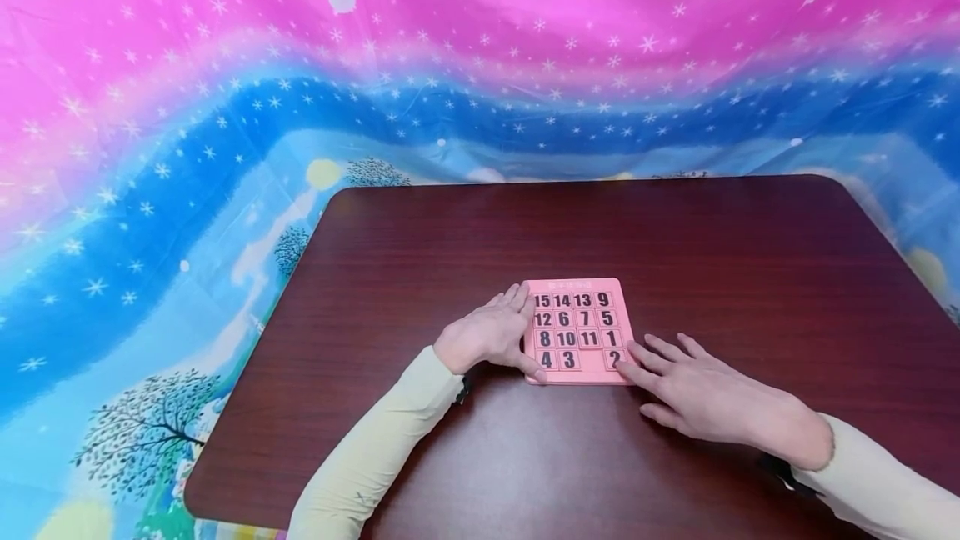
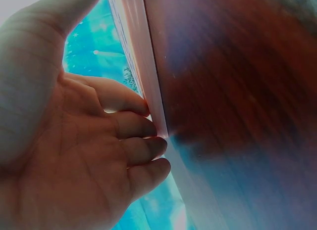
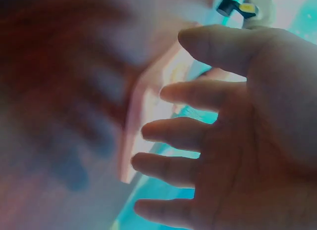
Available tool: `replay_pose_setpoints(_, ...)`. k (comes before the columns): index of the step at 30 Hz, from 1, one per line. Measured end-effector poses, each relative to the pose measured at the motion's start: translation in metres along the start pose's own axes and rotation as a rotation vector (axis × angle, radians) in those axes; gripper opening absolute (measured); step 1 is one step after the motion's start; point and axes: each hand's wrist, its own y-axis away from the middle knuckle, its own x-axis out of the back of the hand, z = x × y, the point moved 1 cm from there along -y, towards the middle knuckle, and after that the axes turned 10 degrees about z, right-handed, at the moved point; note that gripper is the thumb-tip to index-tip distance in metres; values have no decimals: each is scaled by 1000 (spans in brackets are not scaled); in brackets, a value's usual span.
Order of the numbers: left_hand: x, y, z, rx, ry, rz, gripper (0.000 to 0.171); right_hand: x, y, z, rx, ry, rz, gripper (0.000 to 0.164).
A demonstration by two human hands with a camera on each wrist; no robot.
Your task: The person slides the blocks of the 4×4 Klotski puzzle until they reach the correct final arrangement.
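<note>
Though bright the backdrop (image 1: 480, 48), dark table (image 1: 450, 240) beneath pink puzzle (image 1: 575, 329)

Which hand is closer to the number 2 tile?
Right. The right hand is just beside the 2 tile; the left hand is at the left edge of the pink board.

Patterned cloth (image 1: 465, 65) behind a table (image 1: 420, 240) suggests a screened-off indoor space.

I count one table (image 1: 450, 240), one pink puzzle board (image 1: 585, 377) and fifteen numbered tiles (image 1: 564, 319): three rows of four, one of three. There are two hands (image 1: 708, 394) and two pale sleeves (image 1: 382, 436).
</note>
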Motion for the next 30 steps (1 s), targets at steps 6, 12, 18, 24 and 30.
replay_pose_setpoints(6, -1, 1, -1, 3, -1, -1, 128, 11, -9, -6, 4, -38, 7, 55)
replay_pose_setpoints(12, -2, 1, -1, 9, -10, -9, 126, 8, -26, -24, 96, -50, -17, 53)
replay_pose_setpoints(18, -2, 2, -1, 7, -10, -3, 122, 2, -38, -39, 182, -14, 13, 57)
replay_pose_setpoints(24, -1, 2, -1, -4, -3, 16, 123, -4, -48, -45, 196, -3, 33, 59)
replay_pose_setpoints(30, -1, 2, 0, 4, 2, 8, 123, -9, -48, -46, 198, 13, 43, 59)
